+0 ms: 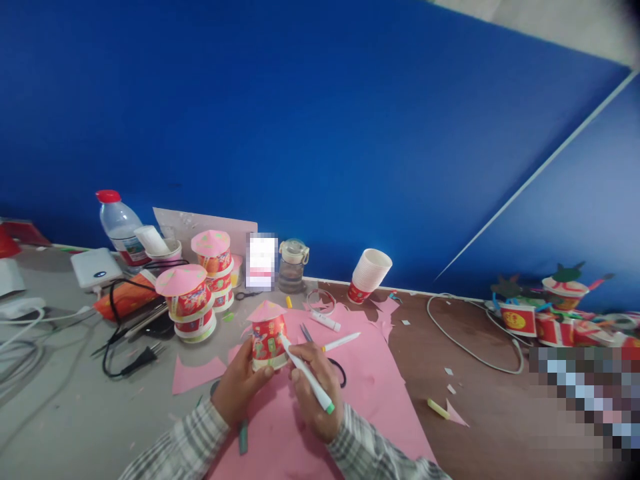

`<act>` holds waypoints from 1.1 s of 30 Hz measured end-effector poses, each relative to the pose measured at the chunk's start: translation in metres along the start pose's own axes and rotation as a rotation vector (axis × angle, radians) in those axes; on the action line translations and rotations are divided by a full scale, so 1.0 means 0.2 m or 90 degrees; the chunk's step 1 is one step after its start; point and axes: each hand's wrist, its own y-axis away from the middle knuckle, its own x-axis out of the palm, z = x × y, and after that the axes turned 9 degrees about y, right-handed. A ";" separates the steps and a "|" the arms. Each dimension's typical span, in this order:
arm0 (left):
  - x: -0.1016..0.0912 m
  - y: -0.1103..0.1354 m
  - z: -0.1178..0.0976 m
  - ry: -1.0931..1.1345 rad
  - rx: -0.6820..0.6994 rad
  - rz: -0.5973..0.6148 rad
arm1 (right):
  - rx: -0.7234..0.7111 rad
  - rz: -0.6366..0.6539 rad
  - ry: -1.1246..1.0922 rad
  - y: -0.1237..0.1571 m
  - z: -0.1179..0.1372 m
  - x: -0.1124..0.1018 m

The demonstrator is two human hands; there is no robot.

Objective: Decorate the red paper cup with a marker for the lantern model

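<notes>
My left hand [243,379] is wrapped round a red printed paper cup [270,339], which stands upside down and wears a pink paper cone [267,312] on top. In my right hand [316,383] is a white marker [311,380] with a green end, its tip at the cup's right side. Both hands are above a large sheet of pink paper [370,393]. On the sheet beyond my right hand lie scissors [341,371], partly hidden, a white marker with a yellow tip [341,342] and another capped white marker [325,321].
Two stacked-cup models [193,303] [214,267] with pink cones stand at the left, near a bottle [120,227] and a black plug [137,362]. A glass jar [293,267] and a paper cup stack [369,275] stand by the blue wall. Decorated cups [520,319] fill the far right.
</notes>
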 end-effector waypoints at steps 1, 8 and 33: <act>0.00 0.00 0.00 -0.004 0.000 0.001 | 0.002 -0.002 -0.004 0.00 0.00 0.00; 0.00 0.00 0.01 -0.001 0.000 0.007 | -0.001 0.012 -0.010 0.00 0.00 -0.01; -0.01 0.00 0.02 -0.035 0.018 0.013 | -0.030 0.006 0.014 0.00 0.02 -0.02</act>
